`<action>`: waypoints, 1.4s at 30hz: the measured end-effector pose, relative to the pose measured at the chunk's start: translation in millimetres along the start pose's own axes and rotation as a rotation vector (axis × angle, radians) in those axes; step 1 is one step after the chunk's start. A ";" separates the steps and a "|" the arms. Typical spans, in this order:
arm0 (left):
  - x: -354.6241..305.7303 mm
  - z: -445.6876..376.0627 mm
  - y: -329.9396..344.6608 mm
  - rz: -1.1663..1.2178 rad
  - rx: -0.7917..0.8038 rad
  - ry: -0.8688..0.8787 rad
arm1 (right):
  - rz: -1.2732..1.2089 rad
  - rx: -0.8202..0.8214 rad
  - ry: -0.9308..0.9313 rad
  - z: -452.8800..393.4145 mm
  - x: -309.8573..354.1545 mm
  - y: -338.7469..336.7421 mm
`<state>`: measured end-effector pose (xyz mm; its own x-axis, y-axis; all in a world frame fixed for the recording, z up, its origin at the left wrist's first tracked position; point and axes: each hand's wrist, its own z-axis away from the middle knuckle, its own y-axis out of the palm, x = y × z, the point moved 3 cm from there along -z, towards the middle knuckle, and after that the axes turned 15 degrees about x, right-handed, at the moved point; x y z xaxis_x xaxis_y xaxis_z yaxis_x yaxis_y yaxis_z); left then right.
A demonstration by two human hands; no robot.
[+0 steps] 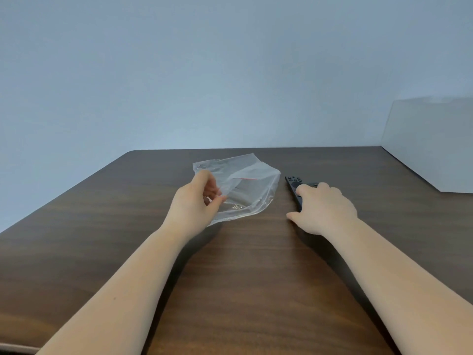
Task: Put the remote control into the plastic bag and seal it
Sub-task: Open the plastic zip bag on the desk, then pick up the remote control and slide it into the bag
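A clear plastic bag [245, 183] with a thin red strip is lifted partly off the dark wooden table [230, 278]. My left hand [197, 201] pinches its near left edge between thumb and fingers. To the right lies a black remote control [294, 183] with small round buttons at its far end. My right hand [325, 208] rests over the remote's near half, fingers curled on top and thumb spread on the table to its left. The covered part of the remote is hidden.
A white box-like object [435, 149] stands at the table's back right corner. A pale blue-grey wall [204, 73] rises behind the table's far edge. The table's left edge slants away at the left.
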<state>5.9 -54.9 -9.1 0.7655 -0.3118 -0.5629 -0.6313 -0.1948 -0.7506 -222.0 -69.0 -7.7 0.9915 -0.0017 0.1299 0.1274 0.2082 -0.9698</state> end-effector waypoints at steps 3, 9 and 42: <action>-4.5 3.2 -4.4 -0.005 -0.122 0.004 | 0.024 0.018 -0.017 -0.9 2.1 1.8; -6.8 4.4 -3.4 -0.181 -0.193 0.164 | 0.016 -0.053 -0.096 -1.7 11.0 5.1; 11.9 2.4 -6.2 0.391 -0.233 -0.275 | 0.057 -0.443 -0.503 83.5 30.4 2.5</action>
<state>19.3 -55.2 -12.0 0.4518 -0.1531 -0.8789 -0.8632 -0.3239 -0.3873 -193.7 13.1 11.1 0.8781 0.4757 0.0520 0.1797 -0.2270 -0.9572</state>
